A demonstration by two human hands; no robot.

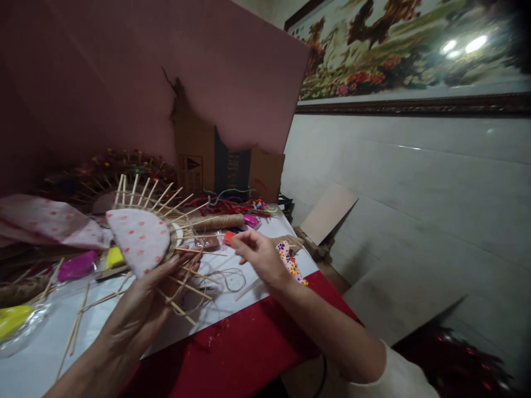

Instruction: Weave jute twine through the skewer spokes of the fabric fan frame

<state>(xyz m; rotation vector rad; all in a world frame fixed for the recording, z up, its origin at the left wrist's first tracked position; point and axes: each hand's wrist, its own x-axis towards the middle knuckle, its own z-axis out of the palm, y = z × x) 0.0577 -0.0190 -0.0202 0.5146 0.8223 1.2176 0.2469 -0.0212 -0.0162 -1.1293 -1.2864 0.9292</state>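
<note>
My left hand (153, 298) is closed around the lower edge of a half-round craft piece (139, 237), its front covered in white cloth with red dots. Thin wooden sticks (166, 202) fan out from its curved edge, with brown twine strung among them. To the right, my right hand (257, 254) is raised just beyond the stick tips, thumb and fingers pinched together. Whatever is in that pinch is too small to make out. A loose loop of twine (236, 279) shows below, between the two hands.
A twine roll (218, 222), coloured pipe cleaners (232, 203) and a magenta clay packet (78, 265) lie on the white-and-red table (232, 342). Another stick-fan piece (103, 174) stands behind. Torn cardboard (191, 143) stands at the back; loose sticks (78, 320) lie left.
</note>
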